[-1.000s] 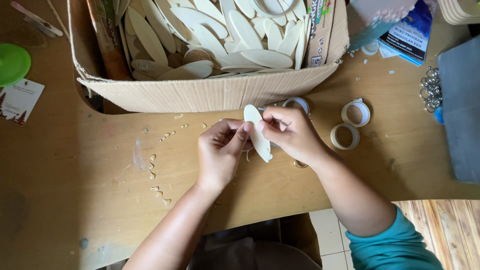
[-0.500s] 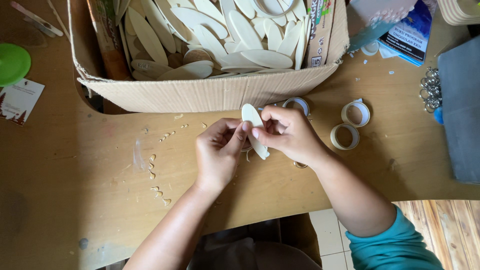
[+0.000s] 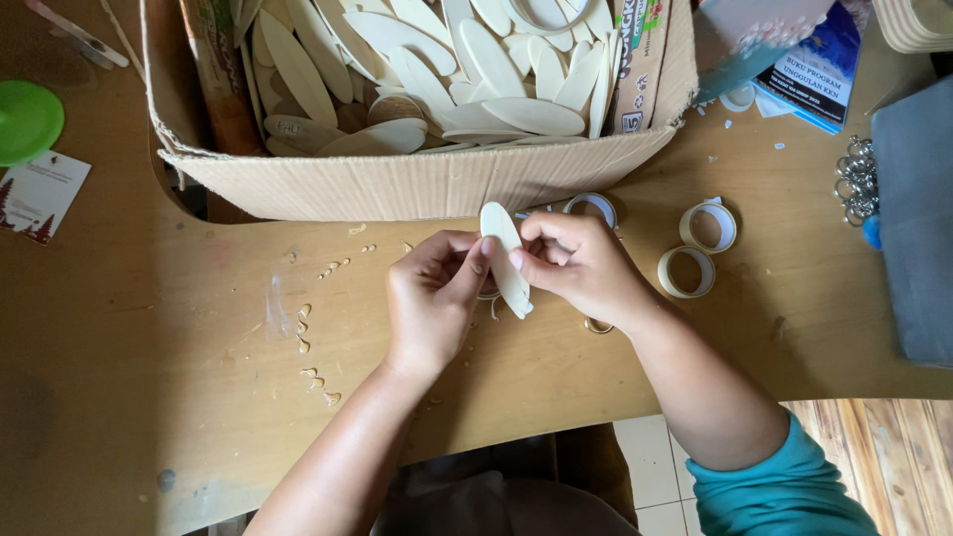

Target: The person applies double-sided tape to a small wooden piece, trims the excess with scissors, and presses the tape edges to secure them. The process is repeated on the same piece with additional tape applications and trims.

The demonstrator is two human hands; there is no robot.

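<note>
Both my hands pinch one pale oval wood piece above table: left hand fingers closed on its edge, right hand fingers steadying other side. Cardboard box of like pieces sits just beyond, within reach; tape rolls near right hand.

The oval piece pinched between the left hand and the right hand looks like thin pale wood, smooth and matt; the many ovals in the box share that creamy, unvarnished finish; the box itself is brown corrugated cardboard, rough and torn along its rim; the table is light wood, matt, slightly scuffed, with small curled wood shavings on it; the tape rolls look papery, dull cream; the round lid is green plastic with a soft sheen; the key rings are shiny metal; the sleeve is teal cloth.
</note>
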